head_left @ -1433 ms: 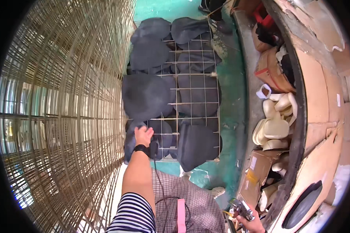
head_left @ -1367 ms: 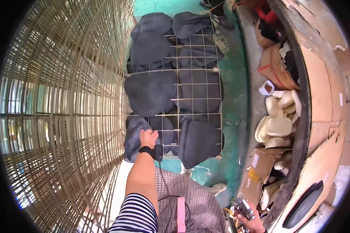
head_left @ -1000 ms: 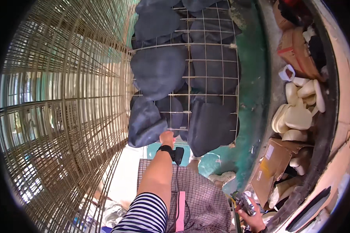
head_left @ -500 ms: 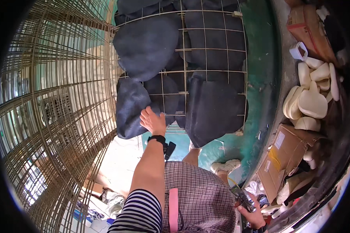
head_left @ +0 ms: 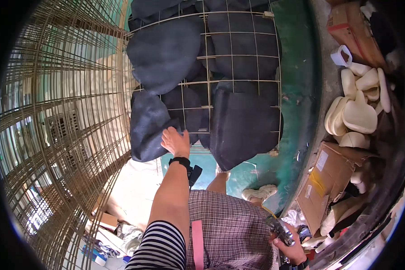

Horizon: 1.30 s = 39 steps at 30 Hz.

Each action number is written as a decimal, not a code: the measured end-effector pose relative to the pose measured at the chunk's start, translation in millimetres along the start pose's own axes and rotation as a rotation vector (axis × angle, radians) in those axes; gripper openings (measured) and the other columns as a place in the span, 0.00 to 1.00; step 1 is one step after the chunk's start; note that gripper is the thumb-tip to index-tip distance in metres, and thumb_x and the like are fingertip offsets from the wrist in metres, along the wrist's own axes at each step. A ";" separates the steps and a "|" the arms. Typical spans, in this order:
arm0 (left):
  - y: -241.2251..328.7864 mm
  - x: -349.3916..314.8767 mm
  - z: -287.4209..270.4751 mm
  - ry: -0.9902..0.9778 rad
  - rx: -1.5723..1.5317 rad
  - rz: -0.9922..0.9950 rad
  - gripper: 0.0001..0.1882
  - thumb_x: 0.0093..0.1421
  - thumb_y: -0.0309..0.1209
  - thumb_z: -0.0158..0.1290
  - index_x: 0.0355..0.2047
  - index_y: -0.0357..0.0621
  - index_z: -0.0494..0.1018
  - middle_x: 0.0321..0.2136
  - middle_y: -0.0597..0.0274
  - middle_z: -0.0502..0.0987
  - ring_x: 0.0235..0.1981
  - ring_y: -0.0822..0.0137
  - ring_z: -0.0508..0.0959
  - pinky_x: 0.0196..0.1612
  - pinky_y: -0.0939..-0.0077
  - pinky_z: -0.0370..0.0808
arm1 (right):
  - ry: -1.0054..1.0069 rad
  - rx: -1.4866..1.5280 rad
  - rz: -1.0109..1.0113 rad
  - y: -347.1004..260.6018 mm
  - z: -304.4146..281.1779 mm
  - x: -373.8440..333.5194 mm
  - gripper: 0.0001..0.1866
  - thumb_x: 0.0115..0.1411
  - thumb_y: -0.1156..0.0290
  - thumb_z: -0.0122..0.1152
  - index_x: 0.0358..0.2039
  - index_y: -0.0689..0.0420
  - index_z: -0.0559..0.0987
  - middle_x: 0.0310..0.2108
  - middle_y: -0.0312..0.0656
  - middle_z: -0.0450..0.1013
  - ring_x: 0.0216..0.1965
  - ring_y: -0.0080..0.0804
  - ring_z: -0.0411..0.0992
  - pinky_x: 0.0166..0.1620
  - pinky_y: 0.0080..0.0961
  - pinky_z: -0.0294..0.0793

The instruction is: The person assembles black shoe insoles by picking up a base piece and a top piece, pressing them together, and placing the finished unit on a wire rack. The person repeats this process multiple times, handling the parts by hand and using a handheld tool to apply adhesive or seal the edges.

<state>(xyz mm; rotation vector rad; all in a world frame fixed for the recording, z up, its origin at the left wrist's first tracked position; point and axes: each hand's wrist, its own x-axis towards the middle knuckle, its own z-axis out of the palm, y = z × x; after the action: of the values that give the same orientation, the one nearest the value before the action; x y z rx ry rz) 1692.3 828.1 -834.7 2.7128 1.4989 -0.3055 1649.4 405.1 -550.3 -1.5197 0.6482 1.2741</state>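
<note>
My left hand (head_left: 176, 142) is at the near edge of a curved black sheet (head_left: 147, 121) on a wire rack (head_left: 208, 82). Its fingers curl over the sheet's right edge, where a small flap stands up beside the thumb. To the right, another broad black sheet (head_left: 243, 121) hangs over the rack's near end. At the lower right my right hand (head_left: 292, 248) is closed round a silver metal tool shaped like a spray gun (head_left: 282, 233), with a yellow hose at it. Part of this tool is hidden by the fingers.
Tall stacked wire racks (head_left: 63, 130) line the left side. Along the right lie cream foam-like pads (head_left: 359, 114), a torn cardboard box (head_left: 319, 186) and a brown box (head_left: 353, 33). The green floor (head_left: 297, 90) runs alongside the rack; my shoe (head_left: 260, 192) stands on it.
The black sheet's right edge has folded up by my left fingers. The rack appears slightly further left in view. My right hand keeps its hold on the tool.
</note>
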 end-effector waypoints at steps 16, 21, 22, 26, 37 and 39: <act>-13.6 22.0 10.3 0.071 -0.092 0.117 0.18 0.47 0.26 0.53 0.41 0.43 0.69 0.38 0.52 0.74 0.40 0.51 0.75 0.43 0.56 0.68 | 0.067 -0.027 0.046 15.3 -14.7 12.2 0.35 0.51 0.70 0.69 0.57 0.63 0.64 0.36 0.41 0.76 0.39 0.25 0.73 0.45 0.25 0.72; -10.6 -20.9 -20.0 -0.114 -0.154 0.292 0.20 0.47 0.24 0.53 0.43 0.41 0.70 0.38 0.49 0.75 0.39 0.49 0.76 0.42 0.57 0.72 | 0.065 -0.080 0.013 23.7 -16.7 20.1 0.35 0.50 0.69 0.70 0.56 0.61 0.66 0.36 0.41 0.76 0.39 0.24 0.73 0.46 0.25 0.72; -10.9 -28.7 -17.1 -0.156 -0.128 0.316 0.21 0.46 0.24 0.53 0.44 0.41 0.70 0.38 0.49 0.75 0.39 0.49 0.76 0.42 0.56 0.72 | 0.048 -0.114 -0.007 18.2 -14.8 25.4 0.34 0.50 0.68 0.70 0.56 0.61 0.66 0.36 0.41 0.76 0.39 0.25 0.73 0.46 0.25 0.72; 3.1 -44.9 -7.9 -0.349 -0.150 0.251 0.24 0.49 0.26 0.53 0.49 0.41 0.69 0.43 0.45 0.73 0.44 0.46 0.74 0.48 0.59 0.71 | 0.018 -0.283 -0.131 -16.5 -14.7 76.8 0.34 0.51 0.66 0.69 0.56 0.61 0.66 0.38 0.41 0.76 0.42 0.27 0.73 0.49 0.26 0.70; 88.0 23.9 18.9 -0.137 -0.760 0.458 0.20 0.50 0.21 0.49 0.45 0.41 0.71 0.40 0.50 0.70 0.42 0.49 0.72 0.46 0.59 0.70 | 0.042 -0.225 -0.289 -22.3 -15.2 142.1 0.33 0.53 0.65 0.67 0.56 0.62 0.66 0.38 0.40 0.75 0.39 0.26 0.73 0.46 0.25 0.71; 107.8 31.4 11.5 -0.224 -0.722 0.527 0.20 0.49 0.19 0.49 0.46 0.41 0.71 0.41 0.51 0.70 0.43 0.50 0.72 0.47 0.61 0.70 | 0.013 -0.215 -0.278 -26.4 -12.7 139.1 0.32 0.54 0.65 0.66 0.57 0.62 0.65 0.35 0.37 0.75 0.36 0.23 0.72 0.43 0.24 0.72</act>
<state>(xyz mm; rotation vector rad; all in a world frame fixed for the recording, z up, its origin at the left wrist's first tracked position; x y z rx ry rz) 1797.4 795.1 -859.4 2.2520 0.6155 -0.0277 1718.9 429.6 -671.8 -1.7273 0.3007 1.1475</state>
